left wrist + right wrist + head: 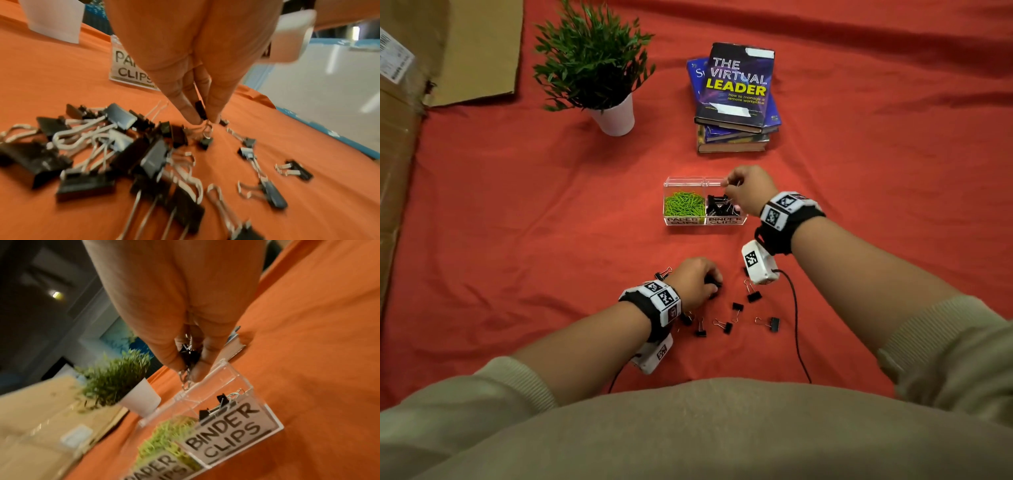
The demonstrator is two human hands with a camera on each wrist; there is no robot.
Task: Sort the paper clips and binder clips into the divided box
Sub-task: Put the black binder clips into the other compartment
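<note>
A clear divided box [739, 222] stands mid-cloth, with green paper clips [683, 204] in the left half labelled PAPER CLIPS and black binder clips [717, 205] in the right half labelled BINDER CLIPS. My right hand [736, 192] hovers over the right half and pinches a bunch of binder clips [190, 353] above the box [242, 386]. My left hand [710, 284] is down on the cloth and pinches a small binder clip [201, 109] between the fingertips [190, 113]. Several loose binder clips [753, 294] lie around it, with a denser pile [123, 154] close to the wrist.
A potted plant [599, 68] stands at the back left and a stack of books [736, 99] behind the box. Cardboard [431, 51] lies along the left edge. Red cloth [517, 222] covers the whole surface. A black cable [796, 325] trails from my right wrist.
</note>
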